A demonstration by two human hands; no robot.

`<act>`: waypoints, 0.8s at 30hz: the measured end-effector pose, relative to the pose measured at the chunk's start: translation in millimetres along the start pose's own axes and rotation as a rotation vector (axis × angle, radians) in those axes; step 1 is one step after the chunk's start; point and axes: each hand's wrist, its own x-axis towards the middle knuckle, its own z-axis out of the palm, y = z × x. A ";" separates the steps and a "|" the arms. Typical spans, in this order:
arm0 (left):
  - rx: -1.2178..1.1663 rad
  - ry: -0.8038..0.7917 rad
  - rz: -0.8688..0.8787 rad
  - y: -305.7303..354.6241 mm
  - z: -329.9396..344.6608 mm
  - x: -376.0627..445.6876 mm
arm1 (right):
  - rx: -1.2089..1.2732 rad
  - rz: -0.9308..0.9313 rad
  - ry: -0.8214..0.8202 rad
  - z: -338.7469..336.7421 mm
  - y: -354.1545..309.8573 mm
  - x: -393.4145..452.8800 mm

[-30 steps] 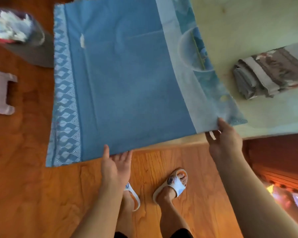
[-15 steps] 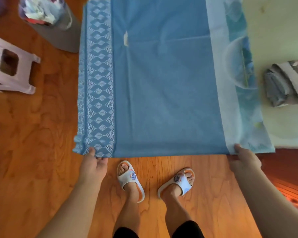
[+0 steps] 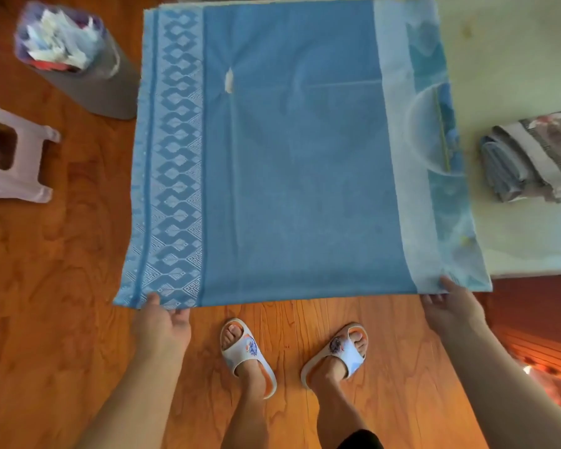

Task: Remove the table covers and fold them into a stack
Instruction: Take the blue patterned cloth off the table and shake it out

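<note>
Blue cover (image 3: 298, 176) spreads flat from the centre to 12 o'clock, its near corners pinched by the left hand (image 3: 162, 322) at 7 o'clock and right hand (image 3: 450, 306) at 5, folded covers (image 3: 531, 160) at 3.

One blue table cover (image 3: 302, 176), two hands, two slippers, one grey bin (image 3: 88, 82), one plastic stool (image 3: 10, 157), and one pile of folded covers (image 3: 531, 160).

Blue cover (image 3: 298, 176) held spread out; left hand (image 3: 162, 325) pinches its near left corner, right hand (image 3: 450, 306) its near right corner. Folded covers (image 3: 531, 160) lie right of it on the table (image 3: 515, 59).
</note>
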 end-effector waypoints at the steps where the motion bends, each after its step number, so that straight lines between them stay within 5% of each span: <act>1: 0.023 0.001 -0.032 -3.1 -3.8 0.8 | -0.045 -0.014 0.055 1.2 -2.7 -0.8; 8: 0.116 0.010 -0.075 -12.5 -13.2 2.1 | -0.149 0.057 0.211 -28.5 6.9 8.8; 17: 0.211 -0.093 -0.091 -21.3 -17.4 -20.4 | 0.003 0.066 0.054 -44.1 -12.8 -7.5; 24: 0.476 0.157 -0.017 4.0 -33.6 -74.2 | -0.097 0.098 0.048 -71.3 -52.5 -67.4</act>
